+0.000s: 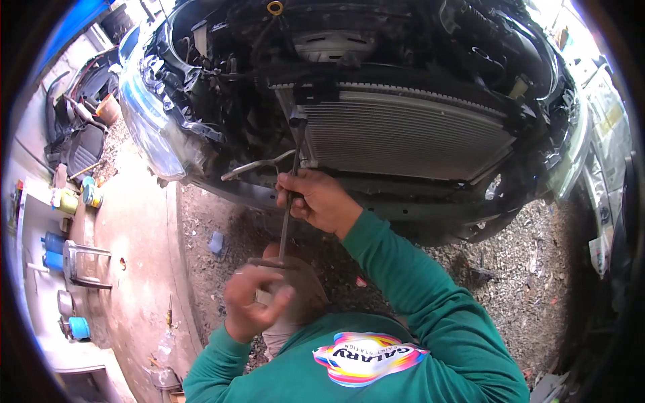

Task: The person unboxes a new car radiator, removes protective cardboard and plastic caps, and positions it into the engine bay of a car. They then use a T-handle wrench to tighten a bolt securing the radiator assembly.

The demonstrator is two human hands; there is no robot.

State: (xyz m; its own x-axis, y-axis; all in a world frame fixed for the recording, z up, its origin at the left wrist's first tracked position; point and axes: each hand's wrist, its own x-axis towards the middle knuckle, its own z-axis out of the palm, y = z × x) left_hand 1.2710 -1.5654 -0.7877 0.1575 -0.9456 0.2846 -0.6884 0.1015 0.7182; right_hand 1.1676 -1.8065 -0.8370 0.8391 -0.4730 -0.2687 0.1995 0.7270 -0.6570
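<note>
A long T-handle socket wrench point(285, 232) reaches from near my lap up to the front of a car. Its socket end meets the left side of a silver radiator point(403, 131), by the bracket there; the fastener itself cannot be made out. My right hand point(322, 200) is closed round the middle of the shaft. Just below the crossbar, my left hand point(259, 301) is slightly blurred, its fingers loosely curled and apart from the thumb. Whether it touches the bar is unclear. A bent metal pipe point(259, 164) sticks out left of the shaft.
The car's front has no bumper cover; a lower crossbeam point(403, 208) runs under the radiator. A headlight point(151, 124) flanks the left side. Gravel point(208, 262) with scraps lies below. On the left stand a grey plastic stool point(87, 262), paint cans point(92, 193) and a clear bottle point(166, 342).
</note>
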